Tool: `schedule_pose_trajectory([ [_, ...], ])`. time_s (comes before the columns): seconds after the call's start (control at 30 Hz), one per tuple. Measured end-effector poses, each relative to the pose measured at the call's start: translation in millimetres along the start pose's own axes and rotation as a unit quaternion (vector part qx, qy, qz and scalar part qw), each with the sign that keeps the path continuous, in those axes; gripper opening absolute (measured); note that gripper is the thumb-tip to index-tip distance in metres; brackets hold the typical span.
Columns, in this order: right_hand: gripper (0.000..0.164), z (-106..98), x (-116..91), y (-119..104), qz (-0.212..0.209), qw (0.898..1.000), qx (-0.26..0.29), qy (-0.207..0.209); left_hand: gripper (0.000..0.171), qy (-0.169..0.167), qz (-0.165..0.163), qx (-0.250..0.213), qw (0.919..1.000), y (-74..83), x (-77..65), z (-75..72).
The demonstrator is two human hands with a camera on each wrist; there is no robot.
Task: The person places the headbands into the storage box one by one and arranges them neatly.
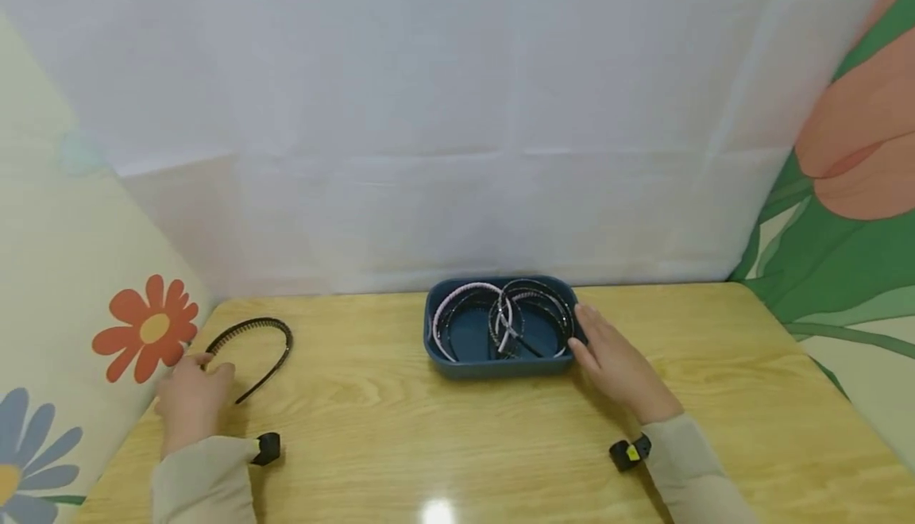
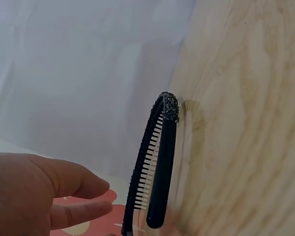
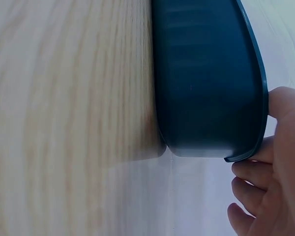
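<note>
A black headband (image 1: 289, 341) with comb teeth lies on the left of the table. My left hand (image 1: 193, 397) is at its near left end. In the left wrist view, thumb and one finger are extended beside the headband (image 2: 162, 167), with a small gap; its lower end leaves the frame. A dark blue plastic bin (image 1: 493, 370) stands at the table's back, holding several headbands (image 1: 468, 290), some black, some pale pink. My right hand (image 1: 622, 365) rests against the bin's right end. Thumb and fingers touch the rim from outside in the right wrist view.
The wooden table (image 1: 357, 445) ends at a white sheet (image 1: 457, 151) hanging behind the bin. Flower-printed panels flank it, with a red flower (image 1: 153, 328) at the left and a pink tulip (image 1: 872, 127) at the right. Each wrist wears a small black camera (image 1: 268, 448).
</note>
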State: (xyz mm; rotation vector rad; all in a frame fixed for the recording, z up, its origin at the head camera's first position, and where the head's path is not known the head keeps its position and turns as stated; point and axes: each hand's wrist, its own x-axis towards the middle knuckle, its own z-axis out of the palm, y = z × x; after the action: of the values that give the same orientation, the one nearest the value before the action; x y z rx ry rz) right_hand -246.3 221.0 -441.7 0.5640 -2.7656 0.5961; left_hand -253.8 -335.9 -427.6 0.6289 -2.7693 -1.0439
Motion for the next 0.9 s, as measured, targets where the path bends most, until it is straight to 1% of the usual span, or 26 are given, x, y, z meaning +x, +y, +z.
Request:
schedule_pose_trajectory([
  [0.03, 0.058, -0.7, -0.3, 0.8, 0.002, 1.0, -0.001, 0.0, 0.06, -0.012, -0.005, -0.012, 0.9998, 0.1, 0.8, -0.4],
  [0.1, 0.058, -2.5, -1.1, 1.9, 0.005, 1.0, 0.001, -0.001, 0.061, -0.024, -0.009, -0.035, 0.9991, -0.2, 2.4, -1.0],
  [0.23, 0.058, -5.0, -2.1, 3.0, 0.013, 1.0, 0.003, -0.008, 0.06, -0.019, -0.004, -0.056, 0.9982, -1.7, 3.5, -0.3],
  [0.3, 0.058, -5.7, -2.2, 3.3, 0.014, 1.0, 0.003, -0.011, 0.058, -0.013, 0.002, -0.055, 0.9984, -2.7, 3.2, 1.1],
  [0.4, 0.058, -6.1, -1.9, 4.0, 0.014, 1.0, -0.003, -0.01, 0.057, -0.012, 0.011, -0.052, 0.9985, -3.7, 3.3, 3.3],
  [0.47, 0.058, -6.5, -1.4, 3.7, 0.014, 1.0, -0.004, -0.012, 0.057, -0.008, 0.011, -0.05, 0.9986, -4.6, 3.8, 4.5],
  [0.67, 0.059, -5.6, -1.5, 2.0, 0.018, 1.0, 0.0, -0.02, 0.057, 0.005, 0.004, -0.041, 0.9991, -7.1, 5.4, 5.6],
  [0.8, 0.059, -2.2, -2.2, 1.7, 0.016, 1.0, 0.001, -0.017, 0.051, 0.023, 0.002, -0.043, 0.9988, -9.6, 4.8, 5.9],
  [0.9, 0.058, -0.2, -2.2, 0.9, 0.013, 1.0, 0.003, -0.015, 0.048, 0.029, -0.006, -0.047, 0.9985, -12.4, 3.4, 5.7],
])
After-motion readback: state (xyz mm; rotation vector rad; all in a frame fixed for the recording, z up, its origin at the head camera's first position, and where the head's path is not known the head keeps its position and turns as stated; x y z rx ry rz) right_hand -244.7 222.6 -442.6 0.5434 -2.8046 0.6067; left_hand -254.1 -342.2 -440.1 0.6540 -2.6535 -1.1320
